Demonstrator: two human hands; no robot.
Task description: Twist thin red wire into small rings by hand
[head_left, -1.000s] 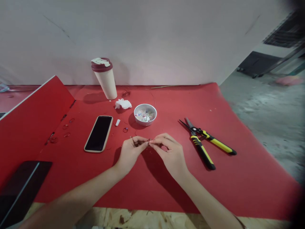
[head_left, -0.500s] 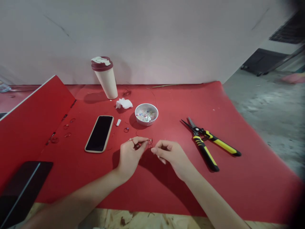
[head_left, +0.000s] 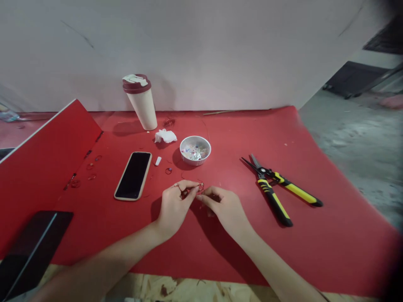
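Note:
Between my two hands is a small loop of thin dark red cord (head_left: pixel 202 186), apparently with a tiny pale bead on it. My left hand (head_left: pixel 176 203) pinches the loop between thumb and forefinger; a ring shows on one finger. My right hand (head_left: pixel 225 205) has its thumb and forefinger pressed together at the loop's lower side, close to the left fingertips; the cord end there is too fine to make out. Just beyond the hands stands a small white bowl (head_left: pixel 195 161) of mixed beads. A finished-looking cord ring with a purple bead (head_left: pixel 169 170) lies left of it.
A phone (head_left: pixel 133 176), a white clip-like piece (head_left: pixel 158 161), crumpled tissue (head_left: pixel 165 136) and a lidded cup (head_left: pixel 143 107) are at left. More cord rings (head_left: pixel 91 177) lie by the upright red board (head_left: pixel 47 155). Yellow-and-black snips (head_left: pixel 277 184) rest open at right.
My right fingertips have moved in against the loop, closing the small gap to my left hand. The whole view has shifted slightly.

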